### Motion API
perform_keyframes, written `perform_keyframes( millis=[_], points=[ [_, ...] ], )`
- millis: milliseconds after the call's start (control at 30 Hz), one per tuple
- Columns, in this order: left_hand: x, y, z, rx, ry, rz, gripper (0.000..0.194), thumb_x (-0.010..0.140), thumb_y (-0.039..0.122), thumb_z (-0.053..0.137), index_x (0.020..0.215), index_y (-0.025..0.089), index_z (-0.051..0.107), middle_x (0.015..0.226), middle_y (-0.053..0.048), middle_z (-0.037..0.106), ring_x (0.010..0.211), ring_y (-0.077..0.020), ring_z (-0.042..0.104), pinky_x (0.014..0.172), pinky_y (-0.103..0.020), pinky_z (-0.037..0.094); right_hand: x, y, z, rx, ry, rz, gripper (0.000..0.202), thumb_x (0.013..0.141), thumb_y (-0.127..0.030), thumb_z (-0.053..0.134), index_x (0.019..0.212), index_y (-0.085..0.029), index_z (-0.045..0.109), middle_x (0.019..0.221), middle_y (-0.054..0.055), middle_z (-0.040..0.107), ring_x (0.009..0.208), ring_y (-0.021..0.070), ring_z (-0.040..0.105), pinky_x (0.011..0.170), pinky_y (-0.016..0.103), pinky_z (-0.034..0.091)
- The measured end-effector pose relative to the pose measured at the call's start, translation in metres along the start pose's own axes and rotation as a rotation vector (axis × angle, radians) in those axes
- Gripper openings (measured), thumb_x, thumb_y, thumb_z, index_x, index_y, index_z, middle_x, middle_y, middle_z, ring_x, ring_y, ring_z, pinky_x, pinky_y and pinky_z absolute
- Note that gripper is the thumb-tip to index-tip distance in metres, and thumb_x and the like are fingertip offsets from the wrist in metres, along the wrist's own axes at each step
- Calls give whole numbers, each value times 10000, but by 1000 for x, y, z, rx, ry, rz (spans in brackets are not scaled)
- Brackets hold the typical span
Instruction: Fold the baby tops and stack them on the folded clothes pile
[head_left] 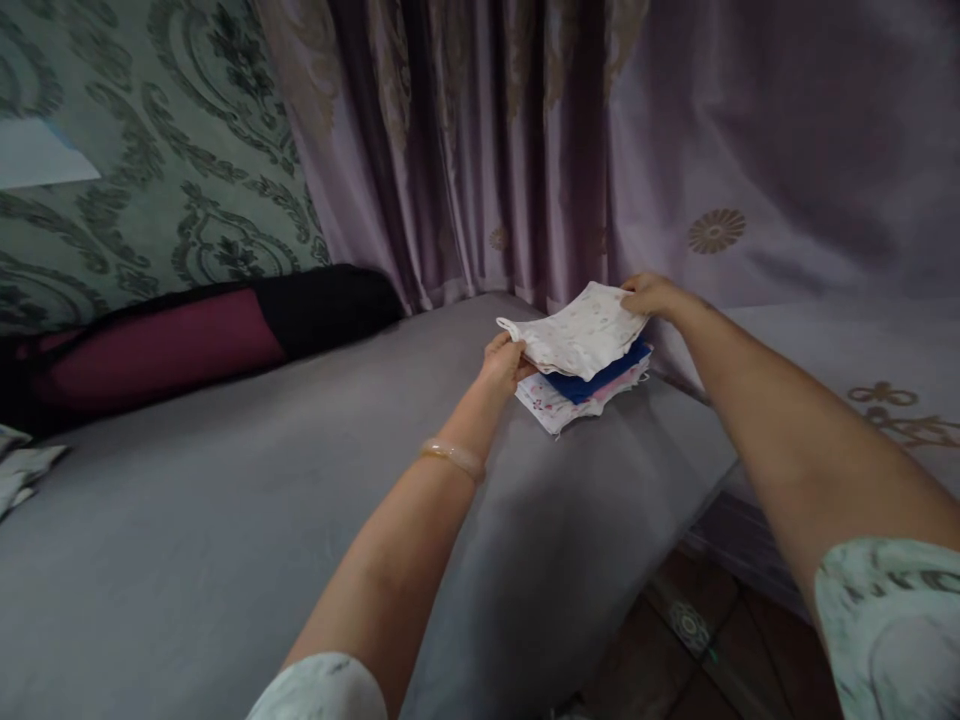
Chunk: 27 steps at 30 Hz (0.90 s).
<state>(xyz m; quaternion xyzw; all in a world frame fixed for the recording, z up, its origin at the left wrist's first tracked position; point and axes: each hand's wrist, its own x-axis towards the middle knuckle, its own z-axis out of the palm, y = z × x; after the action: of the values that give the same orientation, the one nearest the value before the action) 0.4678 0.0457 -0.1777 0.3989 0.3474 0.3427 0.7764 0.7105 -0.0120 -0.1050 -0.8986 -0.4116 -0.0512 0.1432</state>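
Observation:
A folded white garment [581, 330] with a faint print and a narrow strap-like loop at its left end is held level between both hands. My left hand [506, 362] pinches its left edge, and my right hand [649, 295] grips the far right corner. Right beneath it lies a pile of folded clothes: a blue piece [589, 386] on top, with a white and pink flowered piece [551, 408] below. Whether the white garment touches the blue one I cannot tell. A pale bangle [454, 458] circles my left wrist.
The pile rests on a grey-sheeted bed [300, 500], near its far right corner. Purple curtains [465, 180] hang behind it. A long black and maroon bundle [172, 345] lies along the wall. Some pale cloth [26, 470] is at the left edge. Tiled floor [697, 640] shows lower right.

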Motion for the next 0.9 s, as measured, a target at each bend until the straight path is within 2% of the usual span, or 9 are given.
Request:
perform_keyframes(
  millis=[100,167,333,600,800,900],
  points=[
    [6,-10,6,-41,18,-39,331,798,-13,460,1045,171,580,749,-2,623,561,-76,601,762,-357,585,4,4,3,-22,-140,-1,314,782,4,591,1063,-68,712,928,154,721,804,155,665,709,246,452],
    [7,-16,9,-60,30,-72,344,790,-12,479,1059,179,575,789,-12,641,585,-84,618,760,-354,588,5,7,7,-27,-166,0,343,798,4,566,1113,-55,690,973,176,708,850,155,658,712,243,430],
    [4,-25,12,-104,27,-117,377,804,16,511,1123,210,564,891,-36,669,696,-119,667,770,-340,588,5,16,16,-34,-163,-4,375,816,1,539,1172,-25,655,1053,231,676,884,156,641,701,269,391],
    [5,-39,13,-136,38,-121,366,868,54,499,1195,213,540,861,-20,645,639,-82,629,743,-300,585,11,29,25,-88,-180,0,367,823,-37,525,1164,-24,661,1059,214,680,868,139,594,686,267,341],
    [8,-53,9,-136,78,-127,315,867,72,524,1156,196,550,913,-41,668,730,-127,669,744,-334,592,6,34,36,-102,-159,7,400,842,-74,506,1217,17,612,1169,229,626,977,146,546,759,260,313],
    [6,-57,10,-138,65,-102,287,839,71,568,1111,163,561,949,-66,668,787,-149,676,726,-306,589,-3,36,47,-107,-146,18,408,856,-66,488,1246,-22,600,1199,231,615,1017,171,544,784,279,316]
  ],
)
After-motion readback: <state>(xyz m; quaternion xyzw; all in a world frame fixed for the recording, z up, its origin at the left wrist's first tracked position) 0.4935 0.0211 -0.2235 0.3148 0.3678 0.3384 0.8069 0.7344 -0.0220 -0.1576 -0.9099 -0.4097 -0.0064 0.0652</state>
